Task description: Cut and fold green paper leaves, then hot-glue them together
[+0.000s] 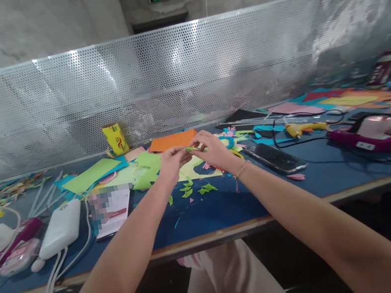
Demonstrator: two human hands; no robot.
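Evidently both hands are busy: the left hand (173,163) and the right hand (212,151) meet over the middle of the worktop (229,211), their fingertips pinching 1 small green piece (189,149) between them. The fingers partly cover it, so its exact shape is hard to tell. It sits above a pale yellow sheet (212,169), with green scraps (207,188) lying just in front.

As for containers, a yellow box (116,139) stands slightly tilted near the back, close to the perforated metal panel (137,76); its contents are hidden. At the far right, a dark red container (385,67) stands near the panel too, blurred, and what it holds cannot be told.

The panel bounds the worktop along the back, and the pale front edge (217,236) runs between the forearms, near the person's lap. Between the green scraps and that edge lies a stretch of bare blue surface. On its left are a phone with a lit screen (115,216) and a white power bank (61,228); on its right, a dark phone (276,156) lies beside the right wrist. Farther right, a black cable (339,171) loops around a yellow glue gun (304,128) and a purple power strip (353,141), crowding that side.
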